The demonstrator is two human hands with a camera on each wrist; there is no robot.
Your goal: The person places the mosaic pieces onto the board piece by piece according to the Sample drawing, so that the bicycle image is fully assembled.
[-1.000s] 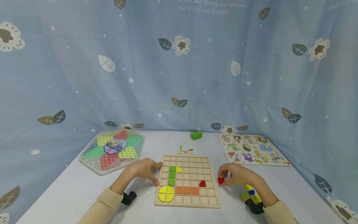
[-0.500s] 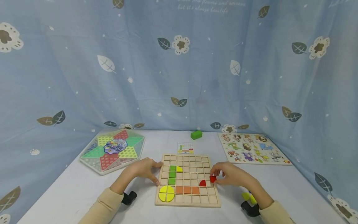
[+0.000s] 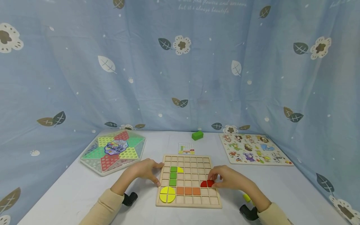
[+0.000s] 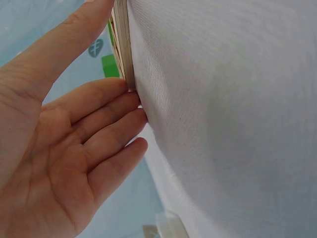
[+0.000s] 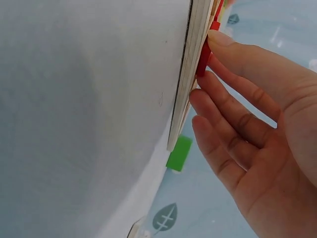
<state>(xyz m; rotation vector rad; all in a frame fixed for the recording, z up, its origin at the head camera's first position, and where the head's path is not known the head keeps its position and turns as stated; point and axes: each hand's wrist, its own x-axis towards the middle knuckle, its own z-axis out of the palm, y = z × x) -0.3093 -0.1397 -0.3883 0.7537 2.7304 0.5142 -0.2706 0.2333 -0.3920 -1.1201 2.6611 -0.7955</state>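
Two bare hands flank a wooden grid board [image 3: 188,206] lying on a white cloth [image 3: 62,197]. On the left, the left hand [image 3: 147,169] spreads its thumb away from its straight fingers and touches the board's left edge. On the right, the right hand [image 3: 229,177] pinches a red piece [image 3: 210,183] between thumb and fingertips at the board's right side, just beside a red quarter-round [image 3: 203,184]; whether it sits fully in its cell cannot be told. Three orange squares [image 3: 188,191] form a row near the middle of the board's near half, with four yellow quarter-rounds [image 3: 164,198] making a circle to their left. Three green squares [image 3: 173,175] stand in a column farther back, a single yellow quarter-round [image 3: 180,170] touching the far one's right side. A pattern card [image 3: 186,148] lies just beyond the board's far edge, and a green block [image 3: 197,135] farther back.
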